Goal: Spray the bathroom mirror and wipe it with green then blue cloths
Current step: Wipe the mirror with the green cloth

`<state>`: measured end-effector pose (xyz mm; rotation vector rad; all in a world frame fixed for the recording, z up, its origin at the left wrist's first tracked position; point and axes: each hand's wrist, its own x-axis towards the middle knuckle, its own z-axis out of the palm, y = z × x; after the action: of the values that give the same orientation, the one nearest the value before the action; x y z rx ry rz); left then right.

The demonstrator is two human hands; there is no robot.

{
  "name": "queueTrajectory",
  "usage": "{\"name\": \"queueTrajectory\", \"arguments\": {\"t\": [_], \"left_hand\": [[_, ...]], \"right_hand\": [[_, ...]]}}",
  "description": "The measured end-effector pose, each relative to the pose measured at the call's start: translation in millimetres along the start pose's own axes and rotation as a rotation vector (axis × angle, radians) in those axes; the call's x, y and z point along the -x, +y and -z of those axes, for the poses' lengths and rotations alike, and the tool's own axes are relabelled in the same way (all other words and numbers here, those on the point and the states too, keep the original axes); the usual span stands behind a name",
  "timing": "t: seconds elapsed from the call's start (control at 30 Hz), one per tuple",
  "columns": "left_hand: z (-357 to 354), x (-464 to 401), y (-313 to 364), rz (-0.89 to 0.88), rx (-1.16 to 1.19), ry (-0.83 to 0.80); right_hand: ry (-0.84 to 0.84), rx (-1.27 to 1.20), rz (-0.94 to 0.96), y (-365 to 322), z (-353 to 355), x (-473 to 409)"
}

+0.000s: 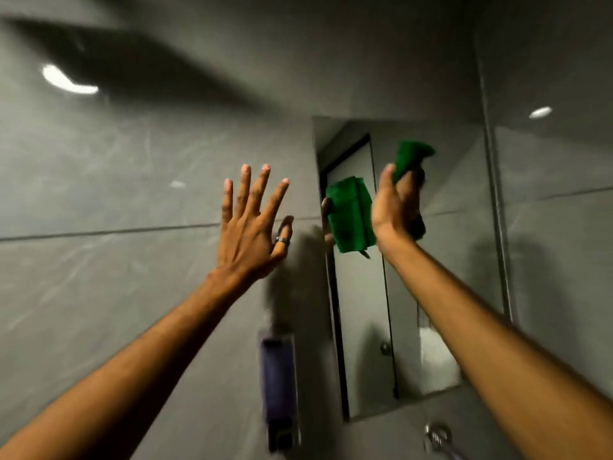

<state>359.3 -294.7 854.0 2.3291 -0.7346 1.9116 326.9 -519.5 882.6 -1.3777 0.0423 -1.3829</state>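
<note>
Fingers [247, 190] of left hand [250, 227] spread wide and released, gripping nothing, raised in front of grey tiled wall [116, 180] left of mirror; ring [282, 240] on thumb. Right hand [396, 207] clenched around green cloth [413, 157], bunched top of cloth poking out above fist, held up against or just in front of mirror [447, 200] near upper half; actual contact with glass unclear. Reflection in mirror: flat folded green cloth face and a dark-framed door. Purple dispenser [278, 383] mounted on wall below left hand, just left of mirror's lower edge, blurred. Chrome fitting [436, 433] under mirror at bottom. Bright light glare spots on tiles upper left and upper right. Blue cloth and spray bottle not identifiable here.
</note>
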Motion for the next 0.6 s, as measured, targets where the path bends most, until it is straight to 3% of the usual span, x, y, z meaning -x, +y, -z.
{"name": "queueTrajectory", "arguments": {"t": [0.07, 0.17, 0.27, 0.43, 0.53, 0.6], "left_hand": [[-1.7, -51.5, -8.7, 0.042, -0.046, -0.089], [-18.7, -84.1, -20.3, 0.064, -0.100, -0.184], [-42.8, -90.1, -27.3, 0.065, -0.179, -0.108], [-56.2, -89.7, -32.1, 0.042, -0.186, -0.059], [-58.9, -87.8, -29.8, 0.045, -0.196, -0.038], [-59.7, -88.0, -29.2, 0.043, -0.194, -0.029]], "right_hand": [[0.013, 0.239, 0.210, -26.7, -36.8, -44.5], [-0.278, 0.521, 0.325, -32.3, -84.7, -72.2], [-0.446, 0.684, 0.452, -12.1, -104.4, -89.0], [-0.298, 0.847, 0.791, 9.4, -83.6, -117.1], [-0.231, 0.765, 0.945, 22.5, -87.3, -118.4], [-0.256, 0.684, 0.950, 25.4, -92.9, -121.4]]}}
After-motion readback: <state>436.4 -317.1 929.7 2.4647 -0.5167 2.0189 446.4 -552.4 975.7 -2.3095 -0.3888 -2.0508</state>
